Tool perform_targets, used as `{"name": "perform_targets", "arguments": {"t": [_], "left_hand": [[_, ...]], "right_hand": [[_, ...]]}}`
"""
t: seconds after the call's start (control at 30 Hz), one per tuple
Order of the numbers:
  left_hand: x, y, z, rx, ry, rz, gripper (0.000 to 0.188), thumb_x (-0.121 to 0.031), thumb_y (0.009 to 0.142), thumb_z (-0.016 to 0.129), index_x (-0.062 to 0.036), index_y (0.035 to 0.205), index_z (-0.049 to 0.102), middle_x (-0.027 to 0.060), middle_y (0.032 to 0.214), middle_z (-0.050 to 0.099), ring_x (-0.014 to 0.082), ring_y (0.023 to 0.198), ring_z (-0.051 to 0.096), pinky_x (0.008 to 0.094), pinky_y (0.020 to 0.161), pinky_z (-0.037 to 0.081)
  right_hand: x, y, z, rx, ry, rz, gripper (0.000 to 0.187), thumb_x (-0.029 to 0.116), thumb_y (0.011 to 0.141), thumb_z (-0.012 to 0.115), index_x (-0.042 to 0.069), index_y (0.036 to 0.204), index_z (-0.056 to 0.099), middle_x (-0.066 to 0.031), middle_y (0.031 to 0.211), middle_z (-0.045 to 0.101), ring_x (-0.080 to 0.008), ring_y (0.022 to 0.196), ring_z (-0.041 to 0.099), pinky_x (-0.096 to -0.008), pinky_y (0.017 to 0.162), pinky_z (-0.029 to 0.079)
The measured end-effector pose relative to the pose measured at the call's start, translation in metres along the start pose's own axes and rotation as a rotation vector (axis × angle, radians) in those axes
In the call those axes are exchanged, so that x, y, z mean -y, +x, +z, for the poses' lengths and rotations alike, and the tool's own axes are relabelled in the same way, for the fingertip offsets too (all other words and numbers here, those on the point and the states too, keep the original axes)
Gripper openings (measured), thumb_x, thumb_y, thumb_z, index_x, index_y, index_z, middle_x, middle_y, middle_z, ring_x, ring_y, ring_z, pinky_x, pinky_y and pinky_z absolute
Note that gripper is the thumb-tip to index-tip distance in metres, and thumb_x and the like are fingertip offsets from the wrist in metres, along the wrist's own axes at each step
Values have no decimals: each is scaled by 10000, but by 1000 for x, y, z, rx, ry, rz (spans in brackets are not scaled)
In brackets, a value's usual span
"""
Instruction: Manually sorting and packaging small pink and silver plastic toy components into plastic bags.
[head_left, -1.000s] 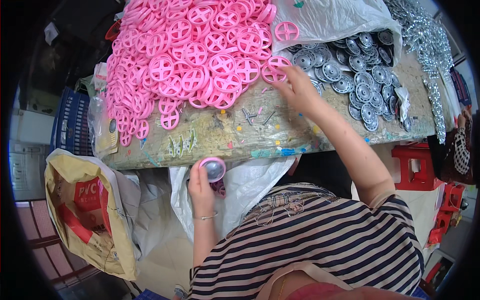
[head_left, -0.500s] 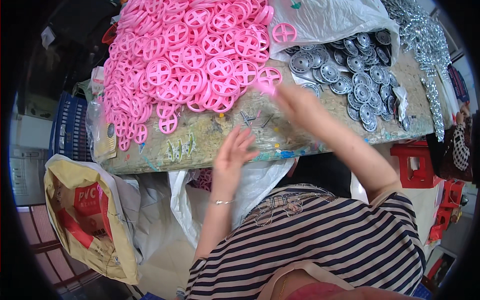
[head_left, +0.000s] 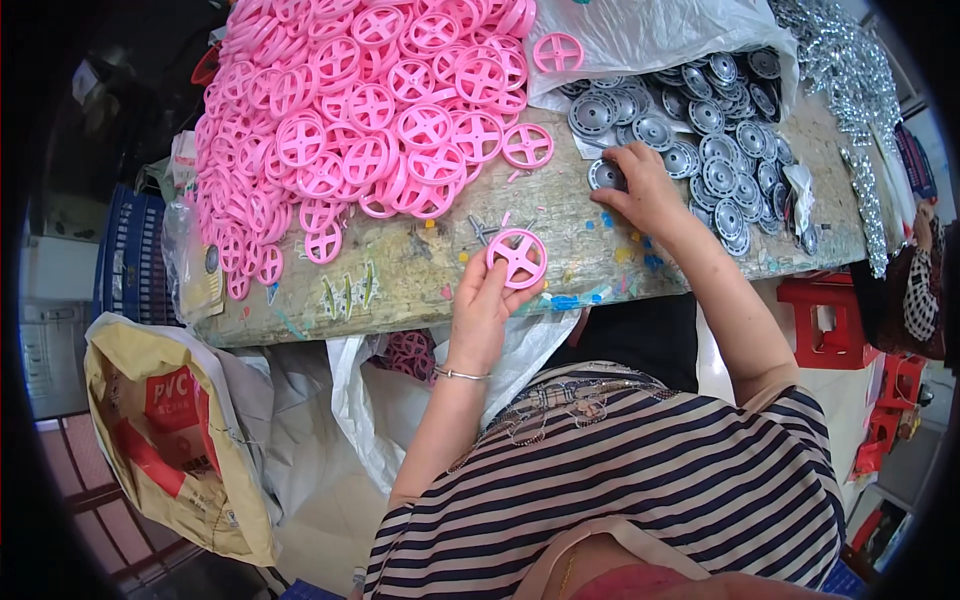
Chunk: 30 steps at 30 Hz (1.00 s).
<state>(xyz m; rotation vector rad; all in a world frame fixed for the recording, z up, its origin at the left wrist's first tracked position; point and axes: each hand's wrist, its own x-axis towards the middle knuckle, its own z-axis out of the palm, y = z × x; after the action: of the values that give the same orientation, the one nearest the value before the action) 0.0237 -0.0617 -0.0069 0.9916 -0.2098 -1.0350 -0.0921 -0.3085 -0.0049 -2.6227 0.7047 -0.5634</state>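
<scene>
Between the thumb and fingers of my left hand (head_left: pixel 481 305) is a pink plastic wheel with four spokes (head_left: pixel 517 260), held above the table's near edge. My right hand (head_left: pixel 648 195) has its thumb and fingertips at the rim of a grey round hubcap-like disc (head_left: pixel 606 175) on the table. Heaped on the far left are many more pink wheels (head_left: pixel 365 105). Several grey discs (head_left: pixel 722 178) lie piled just right of my right hand. Small dark pin-like pieces (head_left: pixel 480 229) rest behind the held wheel, partly covered by it.
A white plastic sack (head_left: pixel 660 35) lies over the back of the grey pile. Silver tinsel (head_left: pixel 850 90) hangs at the right. An open paper sack (head_left: pixel 105 365) stands at the table's left front, and a red stool (head_left: pixel 825 345) is at the right.
My right hand has moved right from near the pink heap to the grey disc. The pink wheel is now in my left hand, which was empty before.
</scene>
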Motion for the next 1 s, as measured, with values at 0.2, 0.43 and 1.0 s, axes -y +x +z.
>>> {"name": "perform_targets", "arguments": {"t": [0.2,0.43,1.0], "left_hand": [[-1,-1,-3,42,7,-8,316,-129,998,415,6,1283,447,171,1225,563,270,1105,597,390,904,539],[2,-4,-1,45,63,26,333,-60,970,479,-23,1297,430,114,1200,568,208,1082,596,342,898,539],[-8,-25,3,95,320,211,355,-91,980,471,6,1321,447,103,1212,548,197,1066,586,359,856,568]], "right_hand": [[1,13,-7,86,73,76,479,197,665,809,21,1036,562,-153,992,557,-306,926,541,-363,816,456],[73,-16,-22,308,819,363,290,119,869,640,56,1148,591,-51,939,592,-115,838,552,-267,741,453],[115,-52,6,376,926,233,260,134,826,691,14,1050,639,-68,905,589,-154,816,585,-286,724,485]]}}
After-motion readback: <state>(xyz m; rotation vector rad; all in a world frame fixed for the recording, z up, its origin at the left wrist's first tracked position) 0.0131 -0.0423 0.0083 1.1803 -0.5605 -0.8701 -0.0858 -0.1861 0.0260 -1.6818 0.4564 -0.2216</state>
